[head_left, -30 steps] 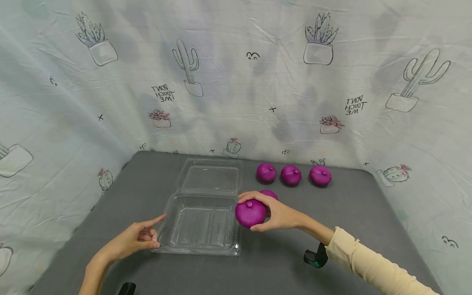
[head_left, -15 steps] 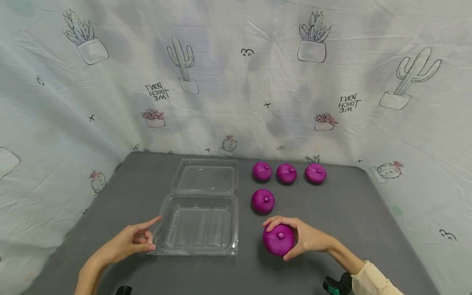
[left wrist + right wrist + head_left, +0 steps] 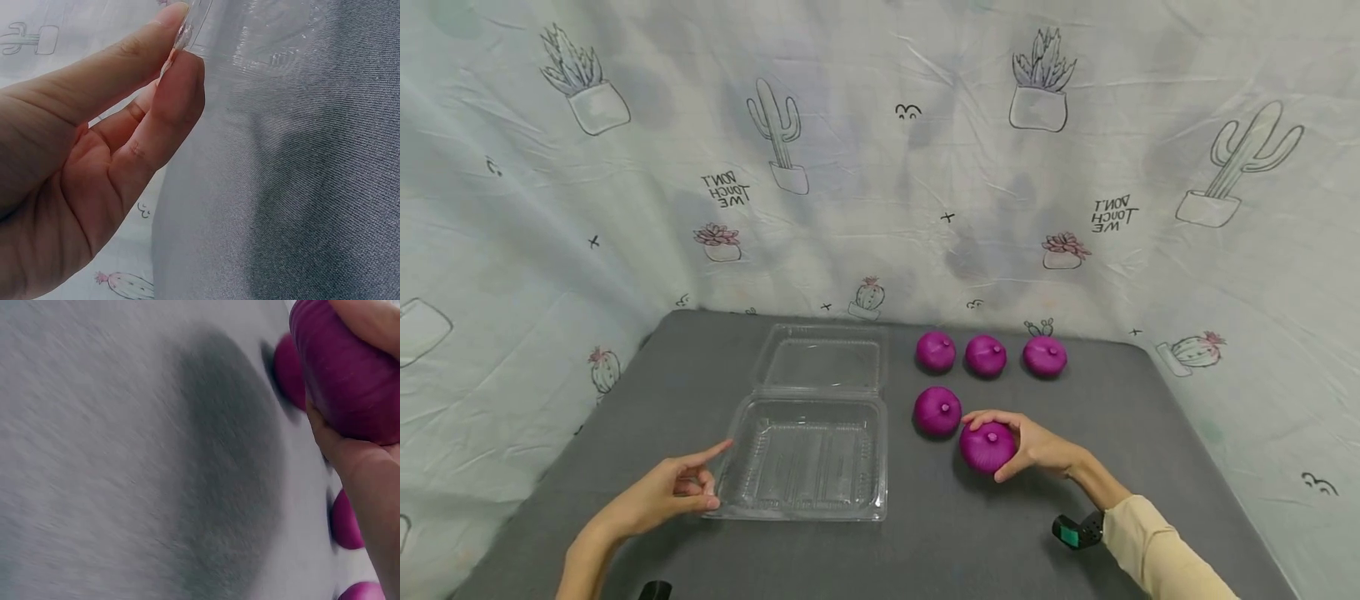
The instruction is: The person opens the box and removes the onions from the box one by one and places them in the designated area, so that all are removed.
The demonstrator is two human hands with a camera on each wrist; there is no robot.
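My right hand (image 3: 1037, 446) grips a purple onion (image 3: 987, 450), fingers over its far side and thumb on the near side. In the right wrist view this onion (image 3: 350, 375) is held above the table, whose surface shows a dark shadow. Just left of it in the head view, another purple onion (image 3: 937, 412) sits on the table. My left hand (image 3: 662, 497) pinches the left rim of a clear plastic clamshell box (image 3: 805, 512) between thumb and a finger, the index finger stretched along it. The box lies open with its lid (image 3: 823, 362) folded back; nothing lies inside.
Along the back of the grey table (image 3: 925, 550) stand three more purple onions, the left one (image 3: 936, 352), the middle one (image 3: 986, 357) and the right one (image 3: 1045, 357). Behind them hangs a cactus-print curtain (image 3: 880, 167) close to the table's back edge.
My right hand has carried the onion from the box's right edge to the right, first toward the front, then slightly back. The left hand still holds the box rim.
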